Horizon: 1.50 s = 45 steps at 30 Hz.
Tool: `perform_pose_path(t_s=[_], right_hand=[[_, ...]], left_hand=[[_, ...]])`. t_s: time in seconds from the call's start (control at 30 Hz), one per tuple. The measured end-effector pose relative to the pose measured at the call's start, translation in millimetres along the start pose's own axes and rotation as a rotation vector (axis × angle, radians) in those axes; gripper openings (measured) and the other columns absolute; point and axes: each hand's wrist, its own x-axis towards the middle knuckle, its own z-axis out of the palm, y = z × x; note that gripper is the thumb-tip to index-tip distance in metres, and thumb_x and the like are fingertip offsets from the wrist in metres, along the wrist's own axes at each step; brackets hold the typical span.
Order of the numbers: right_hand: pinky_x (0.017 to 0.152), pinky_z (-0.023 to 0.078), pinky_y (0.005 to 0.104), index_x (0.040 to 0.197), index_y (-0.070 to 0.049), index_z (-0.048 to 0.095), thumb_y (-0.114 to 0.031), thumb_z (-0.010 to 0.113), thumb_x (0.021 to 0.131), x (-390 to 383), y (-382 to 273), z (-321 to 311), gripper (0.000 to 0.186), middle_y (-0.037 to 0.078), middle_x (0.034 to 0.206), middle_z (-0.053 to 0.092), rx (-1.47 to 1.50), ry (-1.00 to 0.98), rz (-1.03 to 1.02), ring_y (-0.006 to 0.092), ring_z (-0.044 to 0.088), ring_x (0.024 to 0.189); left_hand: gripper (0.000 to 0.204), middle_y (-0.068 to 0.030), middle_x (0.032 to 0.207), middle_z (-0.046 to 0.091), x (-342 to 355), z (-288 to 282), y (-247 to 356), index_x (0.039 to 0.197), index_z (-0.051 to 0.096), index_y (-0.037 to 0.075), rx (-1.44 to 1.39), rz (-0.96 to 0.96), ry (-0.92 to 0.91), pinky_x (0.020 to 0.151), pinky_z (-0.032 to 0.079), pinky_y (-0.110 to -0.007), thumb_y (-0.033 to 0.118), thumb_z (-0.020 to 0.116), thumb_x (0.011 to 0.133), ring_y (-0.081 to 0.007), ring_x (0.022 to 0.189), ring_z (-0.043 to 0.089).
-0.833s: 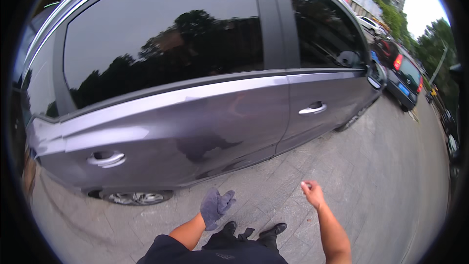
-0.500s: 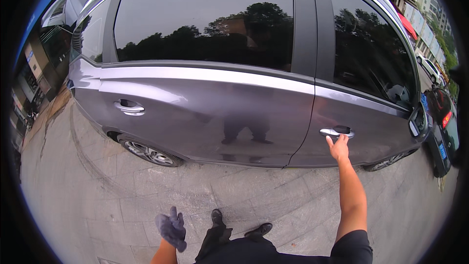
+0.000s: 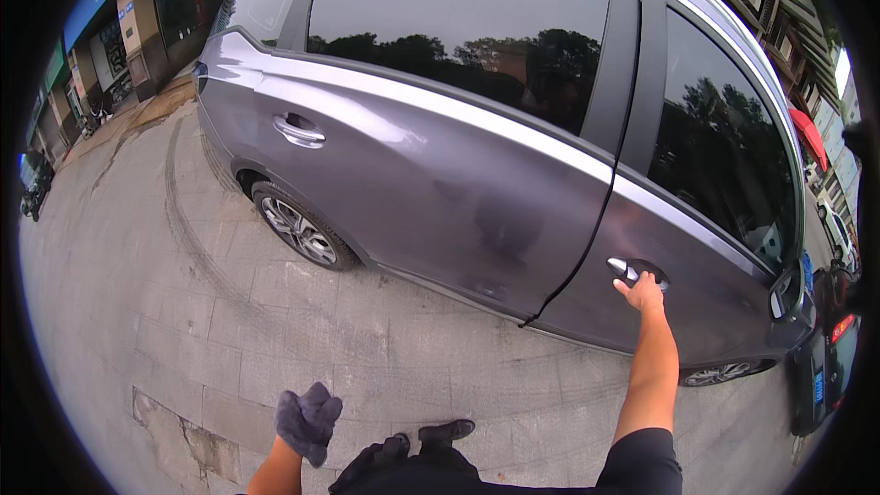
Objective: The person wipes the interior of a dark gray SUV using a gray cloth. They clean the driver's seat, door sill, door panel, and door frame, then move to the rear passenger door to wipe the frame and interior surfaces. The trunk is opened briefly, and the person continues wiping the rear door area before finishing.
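Note:
My right hand (image 3: 643, 290) curls its fingers round the silver door handle (image 3: 623, 268) on the front door (image 3: 697, 247) of a grey-purple car. The door's rear edge stands slightly off the body, with a dark gap along the seam. My left hand is covered by a fuzzy grey glove or mitt (image 3: 308, 422). It hangs low over the paving, apart from the car, and its fingers are hidden under the plush. Further left sits the rear door handle (image 3: 299, 130), untouched.
The rear wheel (image 3: 298, 225) and front wheel (image 3: 729, 372) rest on grey paving (image 3: 403, 348). A side mirror (image 3: 784, 293) sticks out at the right, with a dark vehicle (image 3: 816, 376) beyond it. Broken paving (image 3: 174, 426) lies at lower left; shopfronts (image 3: 137, 37) stand behind.
The seam behind the front door has widened into a dark gap. My right fingers have wrapped further round the handle. The view has turned, tilting the car; the left hand remains low.

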Motion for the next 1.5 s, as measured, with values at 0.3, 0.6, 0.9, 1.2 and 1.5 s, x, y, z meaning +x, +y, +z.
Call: perform_pose_path(t_s=[0.3, 0.6, 0.9, 1.2, 1.5], right_hand=[[0.088, 0.053, 0.0431, 0.121, 0.000, 0.047, -0.053, 0.082, 0.067, -192.2, 72.0, 16.9, 0.083, 0.015, 0.122, 0.054, -0.163, 0.005, -0.072, 0.0344, 0.063, 0.107], [0.097, 0.050, 0.0424, 0.126, -0.011, 0.062, -0.035, 0.063, 0.087, -469.7, 278.4, 50.8, 0.046, 0.013, 0.125, 0.064, -0.100, -0.009, 0.178, 0.0316, 0.061, 0.115], [0.105, 0.046, 0.0392, 0.136, 0.008, 0.050, -0.041, 0.042, 0.101, -647.9, 336.5, -70.1, 0.060, 0.020, 0.134, 0.056, 0.957, 1.691, 0.875, 0.0305, 0.057, 0.120], [0.114, 0.032, 0.0398, 0.141, 0.012, 0.040, -0.048, 0.030, 0.103, -747.4, 585.5, -24.2, 0.072, 0.024, 0.146, 0.045, 0.608, 1.759, 1.326, 0.0335, 0.047, 0.132], [0.104, 0.037, 0.0479, 0.147, -0.009, 0.038, -0.073, 0.049, 0.088, -527.3, 254.9, 174.5, 0.088, 0.022, 0.144, 0.044, 1.512, 0.908, 1.065, 0.0304, 0.046, 0.126]], left_hand=[[0.033, 0.0042, 0.085, 0.039, 39.5, 11.1, -31.0, 0.077, 0.042, 0.016, -0.032, -0.195, 0.029, 0.071, 0.030, -0.025, -0.003, 0.062, 0.060, -0.0133, 0.071, 0.036], [0.027, -0.0054, 0.085, 0.041, 90.4, 11.1, -86.3, 0.073, 0.037, 0.021, -0.236, -0.565, -0.153, 0.060, 0.035, -0.028, 0.008, 0.057, 0.086, -0.0200, 0.079, 0.035], [0.019, -0.0044, 0.078, 0.048, 130.7, 13.6, -135.5, 0.079, 0.043, 0.023, 0.115, -0.717, -0.293, 0.069, 0.034, -0.030, 0.014, 0.054, 0.092, -0.0182, 0.073, 0.037], [0.016, -0.0015, 0.077, 0.049, 192.1, 123.0, -228.6, 0.075, 0.053, 0.028, 0.948, -0.255, -0.869, 0.075, 0.031, -0.043, 0.019, 0.066, 0.072, -0.0137, 0.074, 0.054], [0.017, -0.0010, 0.095, 0.050, 237.9, 220.2, -334.3, 0.072, 0.049, 0.017, 2.074, 0.415, -1.202, 0.081, 0.041, -0.042, 0.015, 0.065, 0.077, -0.0200, 0.067, 0.053]])
